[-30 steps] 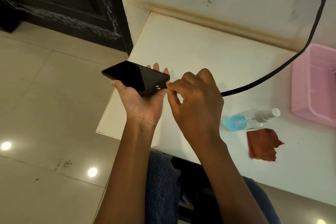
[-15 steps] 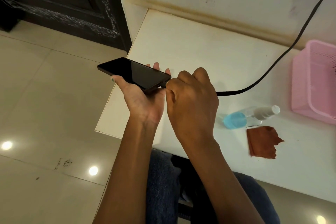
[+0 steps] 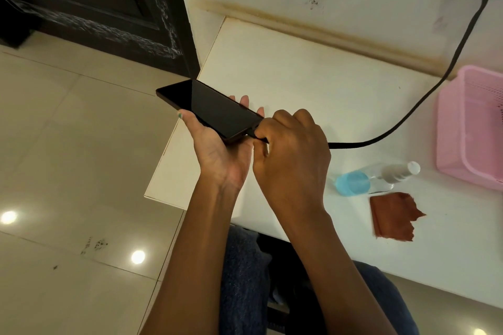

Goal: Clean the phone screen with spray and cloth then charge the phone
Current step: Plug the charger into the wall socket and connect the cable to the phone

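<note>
Head view. The left hand (image 3: 217,152) cradles the phone (image 3: 211,110) from below, its grip closed around the phone's edges, at the worktop's (image 3: 299,84) near-left corner. The right hand (image 3: 291,160) has its grip pinched on the plug of the black cable (image 3: 424,98).

Change noted: a second ago a short gap and a metal tip showed between plug and phone; now the plug sits against the phone's end with no tip visible. Judgement: the connector is seated or nearly so, so charging is all but done. The screen remains dark; no charging sign visible.

Orientation: the phone lies screen up, long axis running from upper left to lower right, port end toward the right hand.

The spray bottle (image 3: 375,178) lies on its side beside the cloth (image 3: 394,216), both set aside on the worktop.
</note>
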